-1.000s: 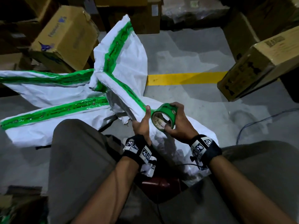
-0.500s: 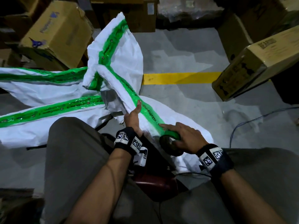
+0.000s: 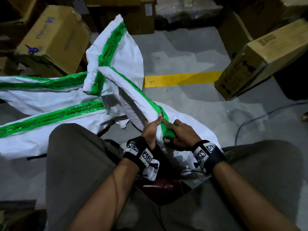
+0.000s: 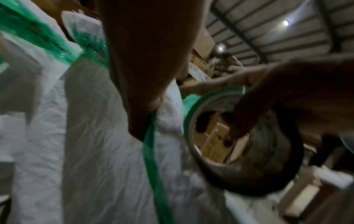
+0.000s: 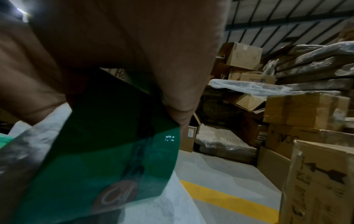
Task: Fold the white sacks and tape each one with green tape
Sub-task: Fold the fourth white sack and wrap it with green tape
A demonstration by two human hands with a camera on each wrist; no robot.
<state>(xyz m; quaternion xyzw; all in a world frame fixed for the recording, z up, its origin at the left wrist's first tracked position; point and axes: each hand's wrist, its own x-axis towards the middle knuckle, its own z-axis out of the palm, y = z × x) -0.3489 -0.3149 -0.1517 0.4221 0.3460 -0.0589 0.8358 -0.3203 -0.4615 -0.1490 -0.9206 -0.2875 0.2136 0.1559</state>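
So, fold pinned, tape being run along it

Head view: the white sack (image 3: 133, 104) fold is pinched by the left hand (image 3: 152, 130) so it's kept flat; the green tape roll (image 3: 169, 135) is gripped by the right hand (image 3: 182, 135). Left wrist: thumb is hooked in the roll's core. Right wrist: fingers are curled over the tape.

The head camera looks steeply down from above the tape roll (image 3: 169, 136), over both forearms to the floor. The left wrist camera sits very close below and left of the roll (image 4: 243, 141), facing up toward the ceiling. The right wrist camera, pressed against the roll (image 5: 107, 148), faces outward over it. All three share the roll.
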